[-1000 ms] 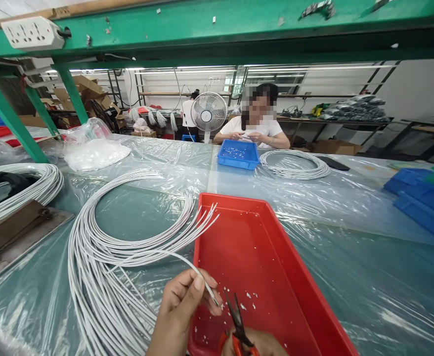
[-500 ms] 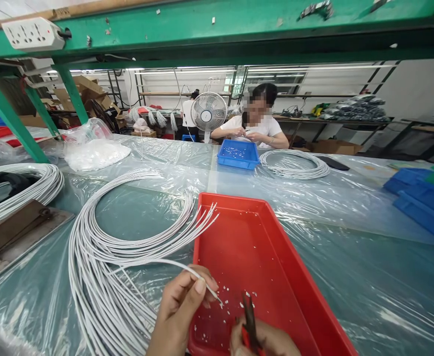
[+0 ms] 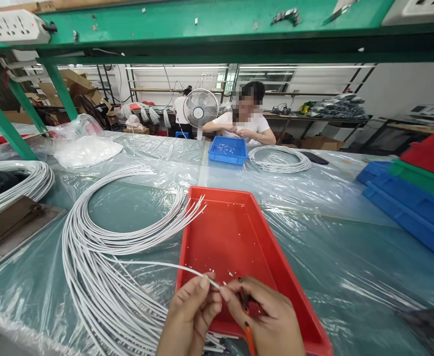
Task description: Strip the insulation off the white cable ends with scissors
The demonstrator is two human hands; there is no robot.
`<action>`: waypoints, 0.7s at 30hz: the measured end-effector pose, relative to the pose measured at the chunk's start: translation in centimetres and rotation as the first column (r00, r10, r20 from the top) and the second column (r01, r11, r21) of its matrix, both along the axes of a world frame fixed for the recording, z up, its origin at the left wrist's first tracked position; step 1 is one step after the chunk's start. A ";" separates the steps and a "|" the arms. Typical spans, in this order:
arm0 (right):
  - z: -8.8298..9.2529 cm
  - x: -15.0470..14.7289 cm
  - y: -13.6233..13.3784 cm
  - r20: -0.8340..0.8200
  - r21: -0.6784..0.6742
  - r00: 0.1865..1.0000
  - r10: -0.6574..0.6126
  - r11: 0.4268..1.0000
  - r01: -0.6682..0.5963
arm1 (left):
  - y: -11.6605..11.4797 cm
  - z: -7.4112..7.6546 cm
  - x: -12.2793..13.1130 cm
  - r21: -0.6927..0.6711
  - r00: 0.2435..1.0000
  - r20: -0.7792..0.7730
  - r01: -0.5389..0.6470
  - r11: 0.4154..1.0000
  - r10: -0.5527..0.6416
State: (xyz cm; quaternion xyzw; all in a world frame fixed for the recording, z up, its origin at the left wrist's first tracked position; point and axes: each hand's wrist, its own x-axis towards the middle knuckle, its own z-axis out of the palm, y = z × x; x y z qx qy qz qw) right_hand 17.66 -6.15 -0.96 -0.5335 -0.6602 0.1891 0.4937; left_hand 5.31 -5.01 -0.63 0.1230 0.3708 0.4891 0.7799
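Observation:
A single white cable (image 3: 161, 264) curves out of a large loose bundle of white cables (image 3: 102, 242). My left hand (image 3: 191, 309) pinches it a short way behind its end, between thumb and forefinger. At the tip, the thumb and forefinger of my right hand (image 3: 267, 314) close on the cable. Tucked in that same right hand are pliers (image 3: 249, 336) with orange-red handles, their dark jaws partly hidden by the fingers. Both hands are over the near end of a red tray (image 3: 291, 277), which has small white scraps on its floor.
Across the table a person sits behind a blue tray (image 3: 227, 157) and a coil of white cable (image 3: 279, 160). Stacked trays (image 3: 410, 198) stand at the right. Another cable coil (image 3: 35, 185) and a brown board (image 3: 13, 222) lie left. A green beam (image 3: 202, 32) crosses overhead.
My right hand has come up to the cable end and now pinches it, the pliers turned back in the palm. My left hand keeps its hold. The view has swung slightly right.

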 end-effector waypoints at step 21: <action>-1.6 0.7 0.1 -0.761 -0.465 0.645 0.065 0.639 -0.613 | 5.4 1.5 -1.8 0.401 0.913 -0.382 0.304 0.864 -0.144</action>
